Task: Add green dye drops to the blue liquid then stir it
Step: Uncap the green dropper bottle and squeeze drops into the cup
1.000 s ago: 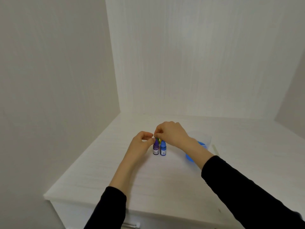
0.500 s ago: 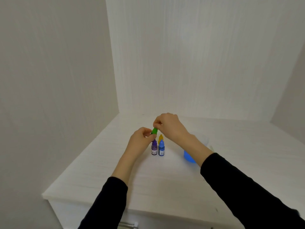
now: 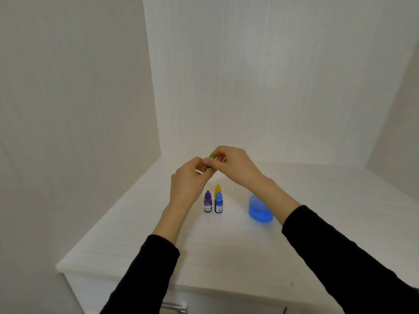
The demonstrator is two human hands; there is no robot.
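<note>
A small green dye bottle (image 3: pixel 209 161) is held in the air above the white table (image 3: pixel 226 245), mostly hidden by fingers. My left hand (image 3: pixel 189 180) pinches its lower part. My right hand (image 3: pixel 233 163) pinches its upper end, where the cap is. A clear cup of blue liquid (image 3: pixel 259 210) stands on the table below my right forearm, partly hidden by it.
Three small dropper bottles stand together under my hands: purple (image 3: pixel 207 201), blue (image 3: pixel 218 202) and yellow (image 3: pixel 218 189) behind them. Walls close in at the left and back. The table's front edge (image 3: pixel 113 274) is near, with a drawer handle (image 3: pixel 174 308) below.
Both hands lifted the green bottle up from the group of bottles, and it now sits higher above the table. The cup of blue liquid shows more.
</note>
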